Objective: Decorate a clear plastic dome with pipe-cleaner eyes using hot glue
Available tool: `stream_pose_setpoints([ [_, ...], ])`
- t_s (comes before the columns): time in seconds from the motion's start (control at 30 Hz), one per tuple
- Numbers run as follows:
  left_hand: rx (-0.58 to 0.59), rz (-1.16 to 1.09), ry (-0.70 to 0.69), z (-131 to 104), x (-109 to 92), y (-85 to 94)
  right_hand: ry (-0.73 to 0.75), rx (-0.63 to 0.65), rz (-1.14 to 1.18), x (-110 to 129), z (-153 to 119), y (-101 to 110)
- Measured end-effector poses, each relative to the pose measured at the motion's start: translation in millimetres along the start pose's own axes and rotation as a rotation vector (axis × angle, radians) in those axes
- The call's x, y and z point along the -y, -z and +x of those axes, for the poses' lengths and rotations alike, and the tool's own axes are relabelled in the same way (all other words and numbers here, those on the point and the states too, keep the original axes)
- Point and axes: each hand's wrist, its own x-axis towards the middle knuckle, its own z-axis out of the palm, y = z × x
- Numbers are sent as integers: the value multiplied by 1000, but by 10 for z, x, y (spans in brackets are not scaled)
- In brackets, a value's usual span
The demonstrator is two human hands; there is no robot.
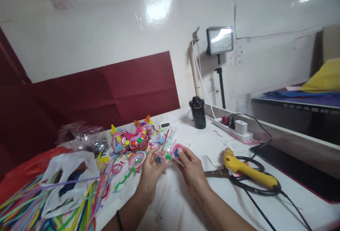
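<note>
Between my two hands is a small craft piece [168, 149] that looks like a see-through ball dressed with pipe cleaners. It carries a pink ring with a blue middle, a green coil, and a red stem that sticks up. My left hand [151, 171] pinches its left side with thumb and fingers. On the other side, my right hand [191, 167] grips near the pink ring. Finished-looking decorated balls [138, 142] with coiled eyes and ears sit just behind. A striped pink coiled piece [137, 160] and a wavy green pipe cleaner [124, 180] lie left of my left hand.
Many loose pipe cleaners [79, 202] and a white plastic bag [70, 174] cover the left side. A yellow glue gun [249, 171] with its cord and scissors [216, 173] lie right. Behind stand a black container [198, 112], power strip [233, 130] and lamp [220, 40].
</note>
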Motion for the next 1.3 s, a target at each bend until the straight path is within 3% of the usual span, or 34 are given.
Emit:
stream_pose_setpoints([
  [0.5,-6,-94,83,57,-200,-461,64,-73,159,150,173,84],
  [0.7,26,-107,53,62,-135,-568,81,-106,198,193,185,83],
  [0.83,-13,-168,17,50,-72,-619,88,-123,210,222,174,62],
  [1.3,2,-162,-77,91,137,-699,99,-166,191,183,213,73],
])
